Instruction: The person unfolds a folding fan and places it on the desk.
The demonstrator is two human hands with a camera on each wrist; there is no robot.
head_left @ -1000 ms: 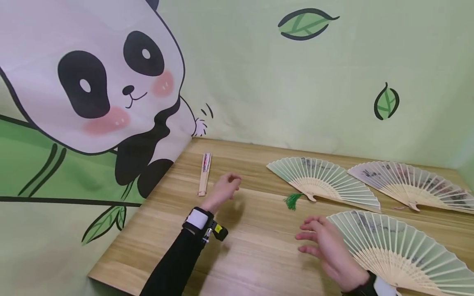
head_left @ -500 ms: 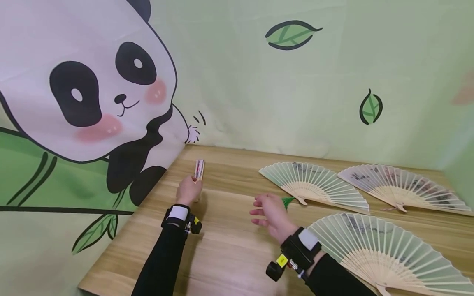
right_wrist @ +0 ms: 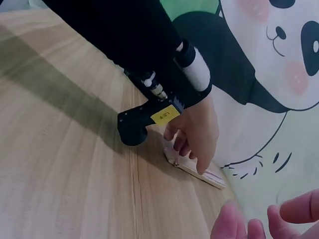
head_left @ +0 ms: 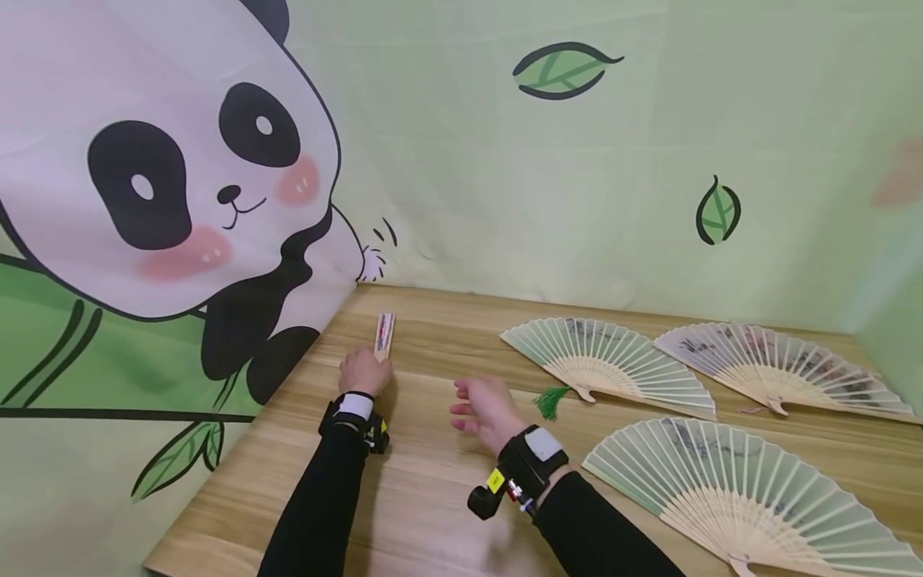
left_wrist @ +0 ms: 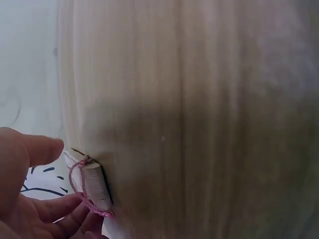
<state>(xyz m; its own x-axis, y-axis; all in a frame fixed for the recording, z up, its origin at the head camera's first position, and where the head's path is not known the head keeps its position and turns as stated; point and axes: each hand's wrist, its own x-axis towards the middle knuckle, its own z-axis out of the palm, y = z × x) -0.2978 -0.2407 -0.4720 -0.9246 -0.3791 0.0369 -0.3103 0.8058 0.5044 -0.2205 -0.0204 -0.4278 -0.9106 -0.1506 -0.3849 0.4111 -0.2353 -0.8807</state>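
A folded hand fan (head_left: 384, 335) with pale ribs and a printed strip lies on the table's far left. My left hand (head_left: 364, 373) is over its near end, thumb and fingers to either side. In the left wrist view, a pink cord loop (left_wrist: 84, 201) hangs at the fan's pivot end; the fingertips lie beside the fan, and a gap shows by the thumb. My right hand (head_left: 486, 410) hovers over the table with loosely bent fingers and holds nothing. It is nearest the green tassel (head_left: 551, 401) of a spread green fan (head_left: 613, 361).
Two more spread fans lie on the right: a purplish one (head_left: 779, 361) at the back and a green one (head_left: 750, 481) at the front. The wooden table (head_left: 425, 489) meets a panda-printed cloth wall (head_left: 447, 160) at the back and left.
My left hand has moved left and come down over the folded fan. My right hand has swung left, away from the front green fan. The fans lie as before; the view has shifted slightly.
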